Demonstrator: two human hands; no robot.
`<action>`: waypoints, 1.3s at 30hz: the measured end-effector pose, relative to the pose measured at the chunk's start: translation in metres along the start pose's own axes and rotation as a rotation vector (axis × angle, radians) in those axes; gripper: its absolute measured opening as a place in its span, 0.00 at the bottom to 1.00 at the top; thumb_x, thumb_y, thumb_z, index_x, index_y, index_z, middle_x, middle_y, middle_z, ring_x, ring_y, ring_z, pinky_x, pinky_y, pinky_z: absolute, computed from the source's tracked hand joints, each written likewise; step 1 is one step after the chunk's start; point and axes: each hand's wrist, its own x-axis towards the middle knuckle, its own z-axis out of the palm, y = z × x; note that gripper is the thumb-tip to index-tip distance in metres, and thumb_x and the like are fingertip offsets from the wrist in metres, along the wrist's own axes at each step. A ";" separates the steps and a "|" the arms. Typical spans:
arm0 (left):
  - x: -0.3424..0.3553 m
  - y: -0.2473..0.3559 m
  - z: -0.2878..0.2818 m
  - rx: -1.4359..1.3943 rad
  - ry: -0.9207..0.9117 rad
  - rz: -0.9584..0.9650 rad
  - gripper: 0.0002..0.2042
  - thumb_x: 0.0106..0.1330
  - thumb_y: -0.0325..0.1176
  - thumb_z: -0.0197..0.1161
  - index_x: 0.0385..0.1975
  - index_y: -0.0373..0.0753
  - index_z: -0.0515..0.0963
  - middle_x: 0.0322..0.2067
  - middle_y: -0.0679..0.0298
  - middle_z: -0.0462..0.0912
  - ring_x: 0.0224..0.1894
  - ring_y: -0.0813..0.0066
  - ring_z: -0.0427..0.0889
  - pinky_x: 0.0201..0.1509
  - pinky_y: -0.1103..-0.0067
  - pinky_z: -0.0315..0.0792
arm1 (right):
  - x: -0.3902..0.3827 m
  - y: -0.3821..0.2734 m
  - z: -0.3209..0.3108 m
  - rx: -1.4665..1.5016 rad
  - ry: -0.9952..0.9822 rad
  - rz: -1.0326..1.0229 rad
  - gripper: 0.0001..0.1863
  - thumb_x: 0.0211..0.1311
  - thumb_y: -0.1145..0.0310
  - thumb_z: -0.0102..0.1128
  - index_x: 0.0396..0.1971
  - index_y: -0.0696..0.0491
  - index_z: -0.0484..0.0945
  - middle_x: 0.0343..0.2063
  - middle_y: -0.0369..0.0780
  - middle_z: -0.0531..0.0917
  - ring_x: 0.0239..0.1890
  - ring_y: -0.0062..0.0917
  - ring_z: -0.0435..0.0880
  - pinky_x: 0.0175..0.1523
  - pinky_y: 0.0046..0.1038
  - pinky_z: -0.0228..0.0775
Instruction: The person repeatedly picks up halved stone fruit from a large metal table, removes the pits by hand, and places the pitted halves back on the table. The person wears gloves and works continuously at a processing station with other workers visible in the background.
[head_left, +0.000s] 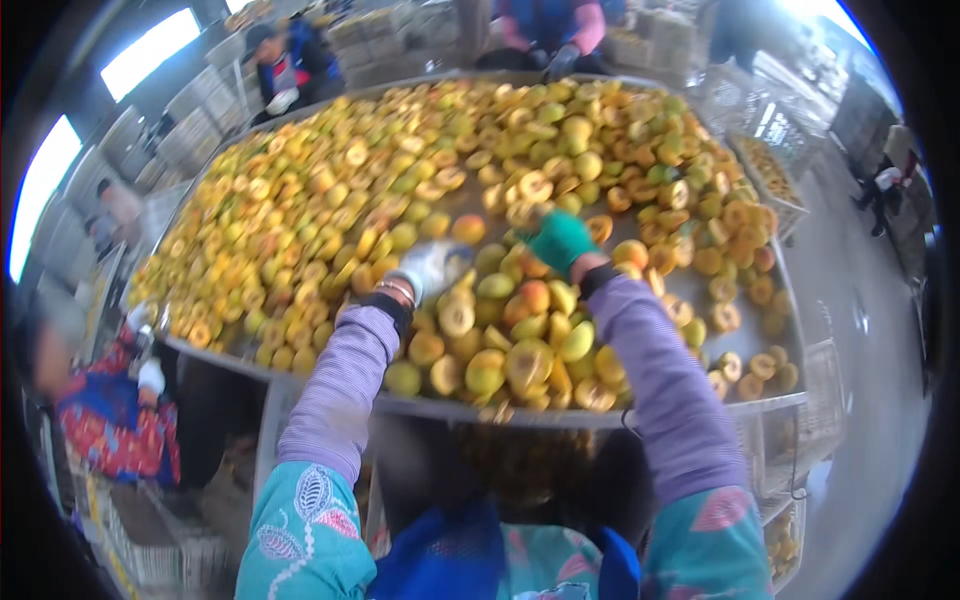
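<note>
From the middle of our view, our left hand (430, 270), in a white and grey fabric glove, is at 10 o'clock, its fingers half bent over round yellow-orange fruits (457, 317), many cut in half. Our right hand (562, 243), in a bright green glove, is at 2 o'clock, its fingers partly curled toward cut fruits. Blur hides the fingertips, so we cannot tell whether either hand grips anything. The fruits spread over a wide metal-rimmed table (775, 403), heaped at 6 o'clock against its near edge. A co-worker in a red patterned top (120, 425) is between 8 and 9 o'clock.
</note>
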 end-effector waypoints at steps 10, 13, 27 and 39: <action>-0.117 0.028 -0.010 0.067 0.173 -0.449 0.17 0.58 0.46 0.65 0.36 0.39 0.82 0.33 0.53 0.85 0.39 0.56 0.84 0.45 0.67 0.76 | -0.201 -0.160 -0.093 1.195 -0.149 0.597 0.16 0.63 0.59 0.65 0.40 0.55 0.76 0.22 0.28 0.74 0.21 0.10 0.69 0.22 0.18 0.60; -0.096 0.037 0.024 0.310 0.028 -0.233 0.23 0.56 0.47 0.66 0.48 0.41 0.77 0.44 0.47 0.81 0.49 0.50 0.79 0.53 0.63 0.73 | -0.253 -0.169 -0.056 1.177 -0.165 0.620 0.15 0.65 0.58 0.62 0.36 0.54 0.71 0.20 0.31 0.74 0.19 0.13 0.69 0.22 0.19 0.61; -0.184 0.145 0.026 -1.300 0.253 -0.279 0.19 0.69 0.30 0.57 0.58 0.29 0.73 0.46 0.56 0.83 0.46 0.70 0.82 0.55 0.76 0.76 | -0.227 -0.190 -0.043 1.583 0.075 0.680 0.16 0.66 0.56 0.63 0.40 0.54 0.75 0.24 0.33 0.79 0.21 0.16 0.75 0.23 0.22 0.65; -0.204 0.134 0.042 -1.475 0.349 -0.193 0.21 0.77 0.45 0.44 0.51 0.30 0.74 0.41 0.55 0.82 0.42 0.65 0.83 0.49 0.73 0.79 | -0.274 -0.191 -0.076 0.549 -0.124 0.159 0.16 0.68 0.56 0.58 0.35 0.54 0.68 0.21 0.51 0.79 0.26 0.51 0.81 0.27 0.47 0.69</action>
